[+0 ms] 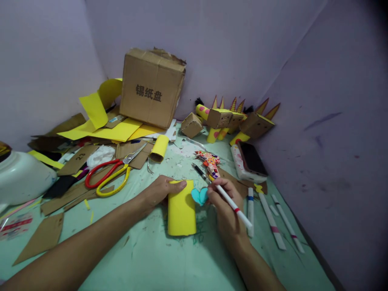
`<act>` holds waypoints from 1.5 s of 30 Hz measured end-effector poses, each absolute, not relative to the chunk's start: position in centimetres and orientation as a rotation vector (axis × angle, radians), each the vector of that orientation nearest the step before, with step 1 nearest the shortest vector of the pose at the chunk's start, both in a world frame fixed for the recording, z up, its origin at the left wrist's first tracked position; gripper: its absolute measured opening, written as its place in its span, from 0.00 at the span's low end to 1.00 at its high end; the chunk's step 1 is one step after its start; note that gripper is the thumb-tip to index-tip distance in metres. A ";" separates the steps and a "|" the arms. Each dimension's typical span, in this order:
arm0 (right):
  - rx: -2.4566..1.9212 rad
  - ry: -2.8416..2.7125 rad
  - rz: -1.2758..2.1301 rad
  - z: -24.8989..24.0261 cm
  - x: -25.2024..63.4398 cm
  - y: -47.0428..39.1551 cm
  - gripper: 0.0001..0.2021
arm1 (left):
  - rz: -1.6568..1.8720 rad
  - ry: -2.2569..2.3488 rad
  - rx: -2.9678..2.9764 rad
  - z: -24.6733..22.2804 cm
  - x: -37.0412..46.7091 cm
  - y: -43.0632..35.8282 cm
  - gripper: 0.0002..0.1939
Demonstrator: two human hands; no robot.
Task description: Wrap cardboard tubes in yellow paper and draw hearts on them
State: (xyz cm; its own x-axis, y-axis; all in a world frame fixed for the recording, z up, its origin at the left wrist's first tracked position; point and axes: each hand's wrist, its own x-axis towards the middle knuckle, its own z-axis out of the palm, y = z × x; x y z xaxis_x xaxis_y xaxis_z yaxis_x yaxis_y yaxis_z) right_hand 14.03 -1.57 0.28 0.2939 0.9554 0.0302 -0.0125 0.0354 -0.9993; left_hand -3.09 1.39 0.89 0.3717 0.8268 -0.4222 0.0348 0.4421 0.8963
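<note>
My left hand point(162, 190) is closed on the top end of a yellow paper tube point(182, 212), its thumb lying across the upper edge. Between the fingers of my right hand point(227, 202) is a white marker point(233, 205) with a red band, slanting down to the right. The same hand also pinches a light-blue heart-shaped paper cutout point(199, 196) beside the tube's right edge. Just beyond that hand lie a black pen point(200, 173) and a colourful patterned piece point(210, 161).
Scissors point(117, 167) with red and yellow handles lie on cardboard scraps at left. A cardboard box point(152, 91) stands behind, beside yellow paper sheets point(100, 121). Horned cardboard figures point(257, 123) line the back right, near a phone point(252, 157). Several markers point(273, 222) lie at right.
</note>
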 end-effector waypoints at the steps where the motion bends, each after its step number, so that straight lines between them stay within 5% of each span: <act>1: -1.307 -0.957 0.941 0.4 14.4 -1.4 0.11 | 0.631 1.088 0.992 0.9 -3.1 1.4 0.25; 18: -1.443 -1.208 0.828 -0.1 17.0 0.3 0.08 | 0.613 1.103 0.985 1.0 -3.0 1.4 0.25; 38: -1.108 -1.151 1.001 -0.7 16.3 -0.1 0.19 | 0.692 1.079 1.017 0.1 -3.3 1.5 0.23; 45: -1.153 -1.012 1.084 0.5 16.3 -0.7 0.18 | 0.799 1.462 1.498 0.6 -3.7 1.4 0.27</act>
State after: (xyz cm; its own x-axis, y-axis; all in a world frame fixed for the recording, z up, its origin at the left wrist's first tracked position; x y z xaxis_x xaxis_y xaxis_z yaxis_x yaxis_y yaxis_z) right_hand 16.33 -0.68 0.48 0.1886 0.9807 0.0518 -0.1190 0.0752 -0.9900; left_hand -3.68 1.42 0.61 0.1039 0.9867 -0.1253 0.4271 0.0695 0.9015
